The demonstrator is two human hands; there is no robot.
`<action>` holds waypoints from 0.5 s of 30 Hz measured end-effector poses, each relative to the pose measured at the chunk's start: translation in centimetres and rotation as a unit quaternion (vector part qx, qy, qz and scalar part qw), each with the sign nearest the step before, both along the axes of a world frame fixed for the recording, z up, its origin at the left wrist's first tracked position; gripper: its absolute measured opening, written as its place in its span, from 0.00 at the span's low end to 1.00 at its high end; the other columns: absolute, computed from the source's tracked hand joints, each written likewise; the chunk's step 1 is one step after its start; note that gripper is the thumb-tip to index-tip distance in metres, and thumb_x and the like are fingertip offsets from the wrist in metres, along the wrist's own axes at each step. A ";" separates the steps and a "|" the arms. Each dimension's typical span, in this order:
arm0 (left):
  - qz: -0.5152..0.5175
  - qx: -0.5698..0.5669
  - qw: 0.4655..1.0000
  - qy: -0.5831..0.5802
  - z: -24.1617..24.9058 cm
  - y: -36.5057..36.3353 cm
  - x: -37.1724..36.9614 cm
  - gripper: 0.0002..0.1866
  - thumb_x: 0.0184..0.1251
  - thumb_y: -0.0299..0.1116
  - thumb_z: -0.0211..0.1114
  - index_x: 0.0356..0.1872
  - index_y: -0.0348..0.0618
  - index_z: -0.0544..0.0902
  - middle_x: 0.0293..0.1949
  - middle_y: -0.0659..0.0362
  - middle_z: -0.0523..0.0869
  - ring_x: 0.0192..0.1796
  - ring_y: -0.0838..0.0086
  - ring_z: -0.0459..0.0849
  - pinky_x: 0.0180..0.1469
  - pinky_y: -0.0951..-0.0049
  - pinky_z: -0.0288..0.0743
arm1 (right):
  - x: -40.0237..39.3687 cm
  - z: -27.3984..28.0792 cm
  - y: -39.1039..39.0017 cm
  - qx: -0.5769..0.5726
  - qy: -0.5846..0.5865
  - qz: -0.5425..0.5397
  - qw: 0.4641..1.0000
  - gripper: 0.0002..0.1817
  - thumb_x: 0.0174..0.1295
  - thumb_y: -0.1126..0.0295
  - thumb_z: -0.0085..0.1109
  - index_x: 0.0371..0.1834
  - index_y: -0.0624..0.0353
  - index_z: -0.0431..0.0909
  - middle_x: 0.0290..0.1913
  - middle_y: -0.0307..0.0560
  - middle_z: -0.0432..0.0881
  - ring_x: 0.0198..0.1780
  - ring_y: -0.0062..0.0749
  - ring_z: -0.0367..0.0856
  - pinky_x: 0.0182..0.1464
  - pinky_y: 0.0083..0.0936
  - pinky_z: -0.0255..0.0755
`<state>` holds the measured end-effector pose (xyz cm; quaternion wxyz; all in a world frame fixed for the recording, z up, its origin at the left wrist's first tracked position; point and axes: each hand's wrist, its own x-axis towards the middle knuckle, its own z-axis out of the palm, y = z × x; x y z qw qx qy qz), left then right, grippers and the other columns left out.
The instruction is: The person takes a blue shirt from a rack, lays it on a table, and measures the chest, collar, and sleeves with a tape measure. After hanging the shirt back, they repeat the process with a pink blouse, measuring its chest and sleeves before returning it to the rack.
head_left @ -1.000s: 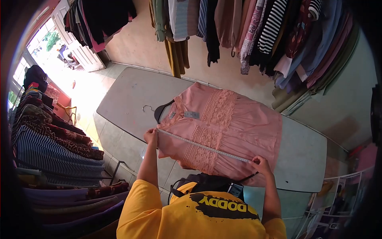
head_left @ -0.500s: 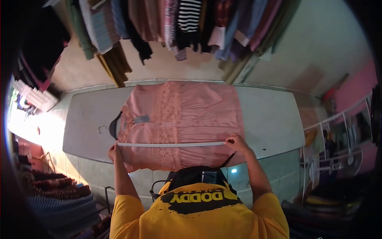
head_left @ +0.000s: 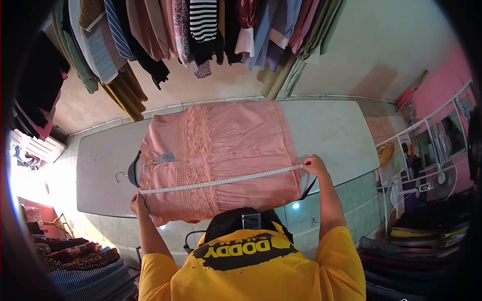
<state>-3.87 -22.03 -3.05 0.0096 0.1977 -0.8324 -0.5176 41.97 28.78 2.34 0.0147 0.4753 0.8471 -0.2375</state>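
A pink blouse (head_left: pixel 241 130) with lace bands and a tag (head_left: pixel 164 158) lies on a grey table (head_left: pixel 331 130), its collar toward the left. A black hanger (head_left: pixel 133 171) is in its neck, the hook on the table. A white measuring tape (head_left: pixel 226 181) stretches taut across the blouse, from shoulder to hem. At its left end my left hand (head_left: pixel 137 203) pinches the tape by the shoulder. My right hand (head_left: pixel 314 165) is closed on the other end, just past the hem.
Clothes (head_left: pixel 203 30) hang in a row beyond the table. Folded clothes are stacked at the lower left (head_left: pixel 90 271) and lower right (head_left: pixel 427 251). A white rack (head_left: pixel 401 185) and a fan (head_left: pixel 444 182) stand at the right.
My right hand has moved right and slightly up with the tape's end, now beyond the hem. My left hand is slightly lower and further left. The view has shifted and tilted.
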 end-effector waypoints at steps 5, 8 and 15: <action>0.002 0.004 1.000 0.002 0.5 0.2 0.3 0.13 0.50 0.36 0.68 0.29 0.34 0.82 0.25 0.58 0.82 0.25 0.78 0.78 0.26 0.81 0.72 | 0.0 -0.6 0.3 0.015 -0.009 0.009 1.000 0.10 0.39 0.60 0.67 0.21 0.53 0.81 0.31 0.46 0.75 0.34 0.37 0.77 0.38 0.29 0.72; -0.006 0.074 0.997 0.008 -0.9 -0.4 -0.2 0.13 0.50 0.36 0.68 0.29 0.34 0.82 0.25 0.58 0.82 0.26 0.77 0.78 0.27 0.80 0.73 | -0.1 -0.5 0.2 0.018 -0.017 0.009 1.000 0.10 0.39 0.60 0.67 0.21 0.53 0.80 0.32 0.46 0.75 0.34 0.37 0.77 0.38 0.29 0.72; -0.009 0.016 1.000 -0.001 -1.3 -0.6 -0.6 0.14 0.50 0.38 0.68 0.30 0.35 0.82 0.26 0.56 0.83 0.27 0.74 0.79 0.30 0.78 0.73 | -0.1 -0.6 0.1 0.025 -0.018 0.008 0.999 0.10 0.39 0.60 0.66 0.21 0.52 0.80 0.33 0.45 0.75 0.36 0.37 0.77 0.39 0.30 0.72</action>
